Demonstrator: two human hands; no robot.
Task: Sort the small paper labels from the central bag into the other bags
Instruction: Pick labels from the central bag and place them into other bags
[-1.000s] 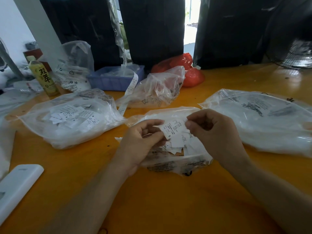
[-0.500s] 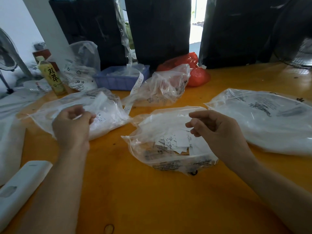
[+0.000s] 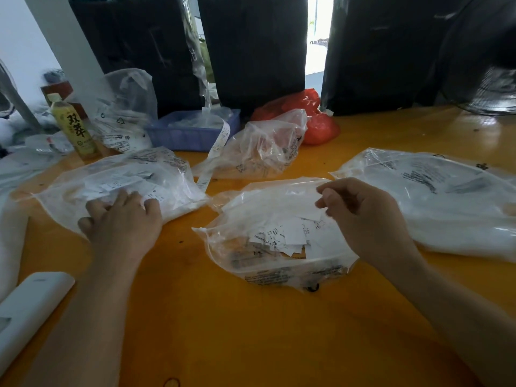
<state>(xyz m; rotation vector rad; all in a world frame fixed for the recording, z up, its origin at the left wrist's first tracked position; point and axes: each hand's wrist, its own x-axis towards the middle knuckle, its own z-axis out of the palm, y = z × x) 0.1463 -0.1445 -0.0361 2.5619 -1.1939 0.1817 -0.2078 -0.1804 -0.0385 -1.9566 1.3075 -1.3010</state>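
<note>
Thin paper labels [image 3: 282, 233] in the central bag [image 3: 279, 263] look featherlight, best pinched singly; left hand [image 3: 122, 222] lies flat at nine o'clock, right hand [image 3: 360, 210] fingers curl, apparently empty.

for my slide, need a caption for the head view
Left hand rests on the left bag; right hand hovers over the central bag.

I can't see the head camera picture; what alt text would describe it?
A person's left hand rests on a clear bag of paper labels, while the right hand hovers, fingers curled, over the central bag of loose labels on an orange table.
</note>
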